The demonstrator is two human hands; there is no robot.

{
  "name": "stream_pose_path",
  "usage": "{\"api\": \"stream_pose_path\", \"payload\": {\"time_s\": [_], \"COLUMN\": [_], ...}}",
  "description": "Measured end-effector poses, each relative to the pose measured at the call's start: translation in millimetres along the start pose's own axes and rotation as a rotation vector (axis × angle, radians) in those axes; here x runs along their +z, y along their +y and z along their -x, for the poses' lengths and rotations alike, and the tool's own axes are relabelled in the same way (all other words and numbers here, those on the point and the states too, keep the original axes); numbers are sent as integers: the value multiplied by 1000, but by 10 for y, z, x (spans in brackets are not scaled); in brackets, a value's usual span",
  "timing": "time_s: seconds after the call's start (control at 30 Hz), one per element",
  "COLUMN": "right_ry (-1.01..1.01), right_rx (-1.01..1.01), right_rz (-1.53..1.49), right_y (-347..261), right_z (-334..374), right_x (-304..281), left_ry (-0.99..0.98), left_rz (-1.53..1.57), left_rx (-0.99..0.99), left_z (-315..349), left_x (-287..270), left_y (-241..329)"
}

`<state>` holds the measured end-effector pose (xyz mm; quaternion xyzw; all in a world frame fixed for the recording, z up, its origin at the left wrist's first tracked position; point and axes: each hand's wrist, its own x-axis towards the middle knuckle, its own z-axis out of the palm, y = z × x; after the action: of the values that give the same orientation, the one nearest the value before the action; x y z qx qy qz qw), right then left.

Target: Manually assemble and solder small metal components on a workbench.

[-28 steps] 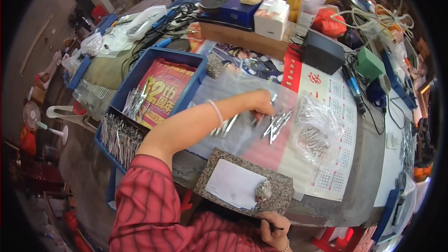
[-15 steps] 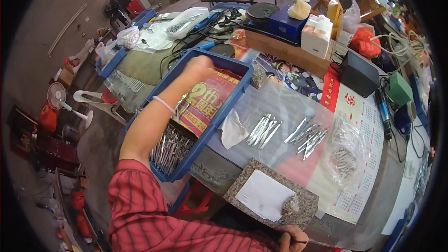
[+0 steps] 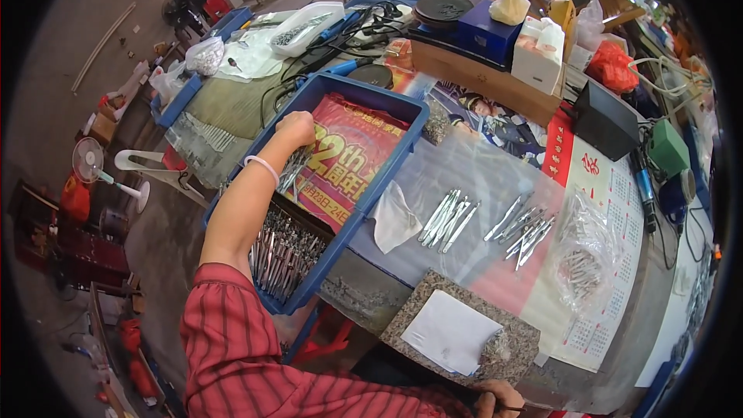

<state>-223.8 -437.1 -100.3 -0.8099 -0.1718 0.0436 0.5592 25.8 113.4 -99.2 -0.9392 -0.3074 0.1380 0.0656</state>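
My left hand is over the far-left side of a blue plastic tray, its fingers curled closed. What they hold, if anything, is hidden. Just below the wrist, slim silver tweezer-like pieces lie on a red and yellow printed sheet lining the tray. Many more such metal pieces fill the tray's near compartment. At the bottom edge my right hand is closed around a thin dark stick, of which only a short end shows. Near it, a speckled stone slab carries white paper.
Right of the tray lie a pale cloth and two groups of silver pieces on plastic sheeting. Further right is a clear bag of similar pieces. A wooden box and a black box stand at the back.
My left hand has moved left and nearer within the tray, uncovering more of the printed sheet. The view has shifted slightly; my right hand stays at the bottom edge with the stick.
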Motion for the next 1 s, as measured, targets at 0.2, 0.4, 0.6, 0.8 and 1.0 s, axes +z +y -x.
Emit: {"api": "stream_pose_path", "payload": {"time_s": [0.2,0.4,0.6,0.8,1.0], "right_ry": [5,12,16,4,16], "right_rx": [-29,-78,-74,-77,-108], "right_rz": [-3,-29,-8,3,22], "right_y": [21,51,57,30,90], "right_z": [3,13,70,52,56], "right_x": [-27,-35,-49,-56,-51], "left_ry": [47,141,-24,-96,-62], "left_rz": [-12,154,72,-64,-8], "left_rx": [47,232,117,-22,-72], "left_z": [3,-71,58,189,107], "left_x": [25,-34,50,-24,-10], "left_y": [-61,-334,-105,71,97]}}
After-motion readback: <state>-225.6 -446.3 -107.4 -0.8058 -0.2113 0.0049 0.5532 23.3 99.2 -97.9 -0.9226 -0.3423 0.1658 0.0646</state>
